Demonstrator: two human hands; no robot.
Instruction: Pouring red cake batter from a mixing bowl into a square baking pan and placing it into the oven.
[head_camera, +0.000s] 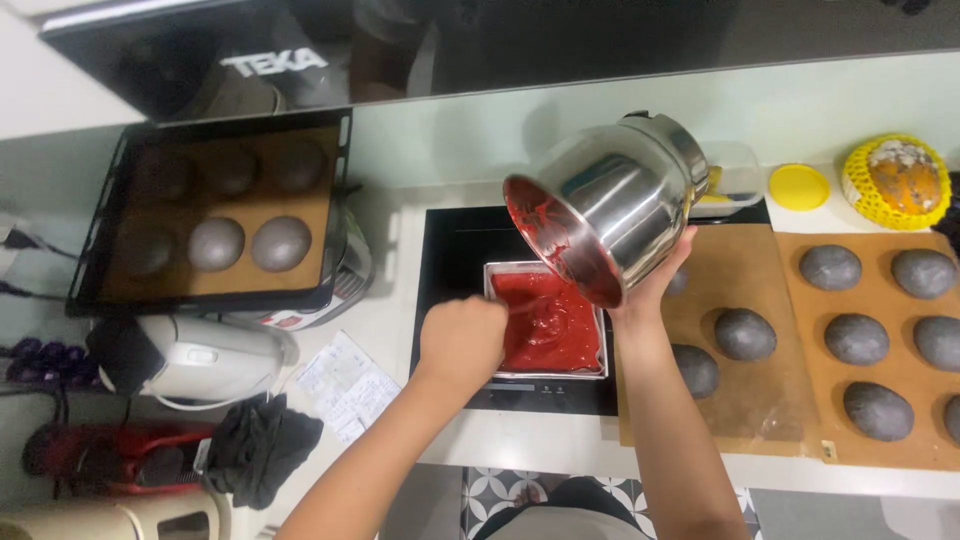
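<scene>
A square pan (546, 322) of batter (545, 320) sits mid-surface (560, 445) on the hob (450, 260), with a tilted bowl (610, 205) above its right edge. Dough balls (745, 333) lie on paper (760, 400) to the right. A tray (215, 215) of more balls stands at the left, toward the back edge.

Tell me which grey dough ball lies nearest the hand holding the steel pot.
The one peeking out beside the right hand, partly hidden behind its fingers; the other grey balls lie farther right.

Tilted steel bowl (625, 200) over red-battered pan (548, 322)
</scene>
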